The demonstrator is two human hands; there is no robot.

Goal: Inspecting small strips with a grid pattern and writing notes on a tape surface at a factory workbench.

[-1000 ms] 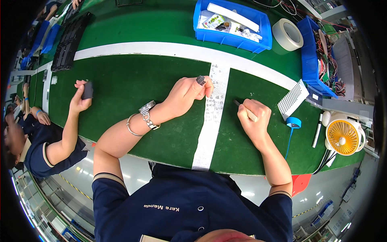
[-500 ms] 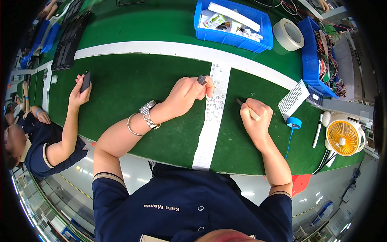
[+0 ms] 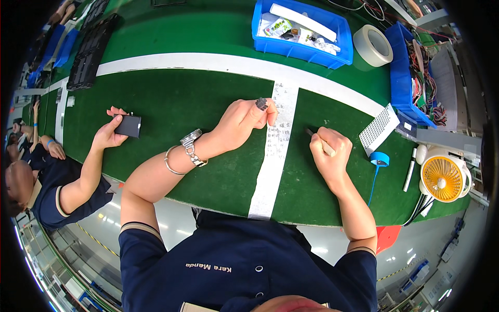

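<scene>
Over at the left, the co-worker's hand (image 3: 110, 134) has swung its small dark block (image 3: 128, 126) down flat toward the green counter (image 3: 171, 109), while the person's own hands have hardly shifted. Their right hand (image 3: 328, 152) is closed in a fist around a slim pen (image 3: 320, 142), tip just beside the white paper strip (image 3: 274, 156). The left hand (image 3: 241, 122) pinches a small dark piece (image 3: 261, 104) between thumb and fingers above the strip's edge. That piece looks light, rigid and easily dropped; its sides seem safest to grip.
</scene>
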